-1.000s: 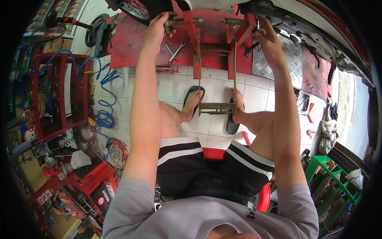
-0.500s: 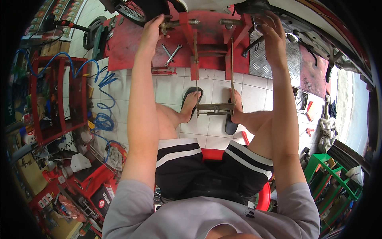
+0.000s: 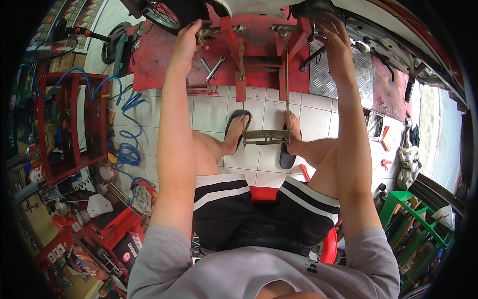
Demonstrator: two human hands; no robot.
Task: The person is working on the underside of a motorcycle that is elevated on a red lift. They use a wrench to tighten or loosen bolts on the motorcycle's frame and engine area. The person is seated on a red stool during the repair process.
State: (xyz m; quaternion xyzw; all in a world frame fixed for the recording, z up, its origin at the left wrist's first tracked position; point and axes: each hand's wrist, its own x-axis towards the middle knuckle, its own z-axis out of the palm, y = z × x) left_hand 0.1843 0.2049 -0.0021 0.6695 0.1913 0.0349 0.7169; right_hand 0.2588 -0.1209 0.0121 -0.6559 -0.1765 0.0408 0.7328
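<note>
A red metal stand [image 3: 240, 87] with two uprights rises in front of me. Through the top of its left upright runs a thick threaded bolt [image 3: 235, 29], and a matching threaded bolt [image 3: 280, 28] passes through the right one. Their inner ends point at each other across a gap. My left hand [image 3: 186, 47] has its fingers curled round the outer end of the left bolt. At the right bolt's outer end, my right hand [image 3: 337, 49] is closed with bent fingers. Two thin rods drop from the stand to a metal crossbar [image 3: 266, 134] between my feet.
Two wrenches [image 3: 212, 70] lie crossed on the red platform [image 3: 162, 60]. A wheel [image 3: 162, 14] and motorcycle bodywork are at the far edge. To the left are a coiled blue hose [image 3: 127, 152] and a red shelf rack [image 3: 74, 119]; a green rack [image 3: 413, 219] stands at right.
The whole view has shifted slightly, so the stand appears a little further left. Both hands stay at the bolts' outer ends; the right fingers have moved slightly.
</note>
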